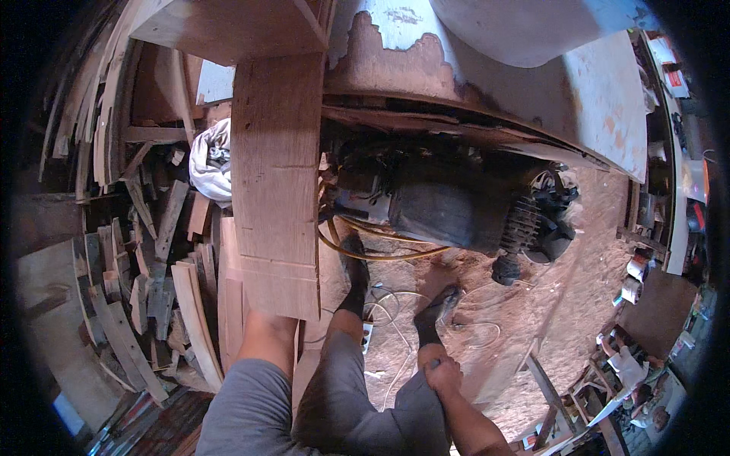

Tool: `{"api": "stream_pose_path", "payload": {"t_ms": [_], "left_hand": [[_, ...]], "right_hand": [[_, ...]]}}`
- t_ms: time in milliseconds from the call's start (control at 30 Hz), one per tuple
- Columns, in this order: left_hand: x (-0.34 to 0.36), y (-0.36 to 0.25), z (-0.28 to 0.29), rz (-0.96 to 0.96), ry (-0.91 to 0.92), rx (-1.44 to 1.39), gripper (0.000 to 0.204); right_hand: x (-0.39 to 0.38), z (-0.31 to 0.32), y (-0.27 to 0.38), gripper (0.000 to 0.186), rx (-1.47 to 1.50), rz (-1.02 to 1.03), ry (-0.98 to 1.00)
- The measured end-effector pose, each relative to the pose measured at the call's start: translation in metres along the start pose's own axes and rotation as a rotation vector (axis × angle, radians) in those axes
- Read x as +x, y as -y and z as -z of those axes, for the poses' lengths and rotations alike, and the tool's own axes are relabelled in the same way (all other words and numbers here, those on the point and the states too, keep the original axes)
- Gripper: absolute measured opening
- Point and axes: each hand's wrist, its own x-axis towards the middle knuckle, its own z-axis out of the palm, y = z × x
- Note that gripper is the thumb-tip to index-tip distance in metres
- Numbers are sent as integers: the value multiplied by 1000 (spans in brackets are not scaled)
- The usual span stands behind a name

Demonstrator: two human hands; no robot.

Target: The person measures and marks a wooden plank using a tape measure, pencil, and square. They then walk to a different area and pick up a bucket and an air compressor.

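A long wooden board (275, 190) stands up in front of me, left of the middle, joined at the top to a wider wooden piece (228, 29). My left forearm reaches up behind the board's lower end, which hides the hand entirely. My right hand (445, 374) rests by my right knee with its fingers curled closed. A small dark spot shows at the fingers, too small to name.
A dark motor-like machine (449, 205) with a finned end sits under a worn pale tabletop (517, 99). A yellow hose (411, 254) and thin cables lie by my feet. Wood offcuts (144, 289) pile up at left, beside a white sack (209, 163). People (627, 368) sit far right.
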Motion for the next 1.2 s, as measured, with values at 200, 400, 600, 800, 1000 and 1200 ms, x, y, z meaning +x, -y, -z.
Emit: {"api": "stream_pose_path", "payload": {"t_ms": [200, 400, 600, 800, 1000, 1200], "left_hand": [[-28, 6, 3, -3, -57, -86, 35], [-89, 22, -9, -15, -152, -236, 29], [-210, 56, -79, 162, -372, -567, 27], [-327, 16, -139, 595, 108, -850, 14], [-389, -68, -142, 698, 578, -676, 20], [-328, -60, -224, 601, 694, -657, 26]], "right_hand": [[4, -2, -1, 70, -76, -37, 96], [0, -11, 4, 64, -7, 80, -12], [-5, -1, 40, 62, 82, 217, -83], [49, -8, 66, 59, 2160, -116, 165], [21, 175, -22, 36, 2254, 224, 50], [61, 237, -39, 18, 2035, 359, -270]]}}
